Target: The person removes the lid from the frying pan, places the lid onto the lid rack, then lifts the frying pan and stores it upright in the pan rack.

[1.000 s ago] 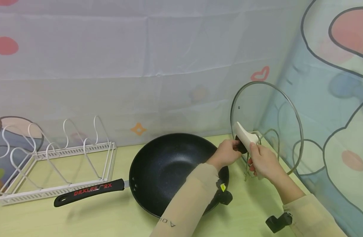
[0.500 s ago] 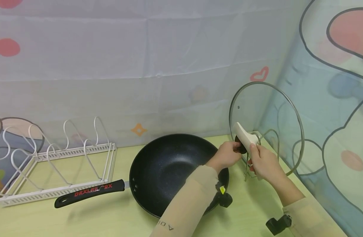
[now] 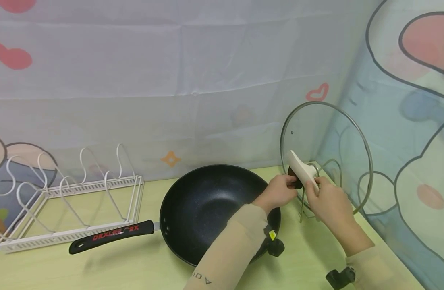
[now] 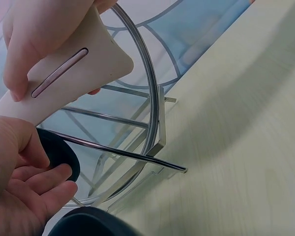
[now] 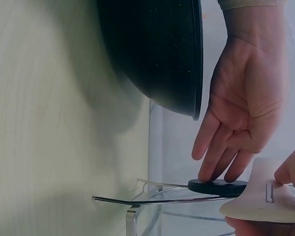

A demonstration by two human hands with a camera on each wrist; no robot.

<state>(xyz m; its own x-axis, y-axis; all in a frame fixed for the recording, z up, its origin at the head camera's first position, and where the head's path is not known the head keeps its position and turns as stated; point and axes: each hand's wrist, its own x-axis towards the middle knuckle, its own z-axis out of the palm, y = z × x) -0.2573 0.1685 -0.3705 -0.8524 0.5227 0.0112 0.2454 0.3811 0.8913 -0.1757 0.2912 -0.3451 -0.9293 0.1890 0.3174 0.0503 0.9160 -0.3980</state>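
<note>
A glass lid (image 3: pixel 321 129) with a metal rim stands upright in a small metal wire rack (image 4: pixel 162 115) at the right. In front of it, my right hand (image 3: pixel 330 203) grips a white, flared handle-like piece (image 3: pixel 301 167) with a narrow pinkish slot. My left hand (image 3: pixel 279 191) reaches in from the left and pinches a black disc-shaped knob (image 3: pixel 296 180) against the white piece. Both wrist views show the left fingers at the disc's edge; how disc and white piece join is hidden.
A black wok (image 3: pixel 214 205) sits below my left forearm, its long black handle (image 3: pixel 111 237) pointing left. Further left stands a white rack (image 3: pixel 62 237) with several curved wire dividers. Printed cloth (image 3: pixel 222 72) hangs behind the pale green tabletop (image 3: pixel 135 270).
My right hand has shifted slightly on the white piece, its fingers lying a little differently. The left hand keeps its place at the black knob, and the lid stays upright.
</note>
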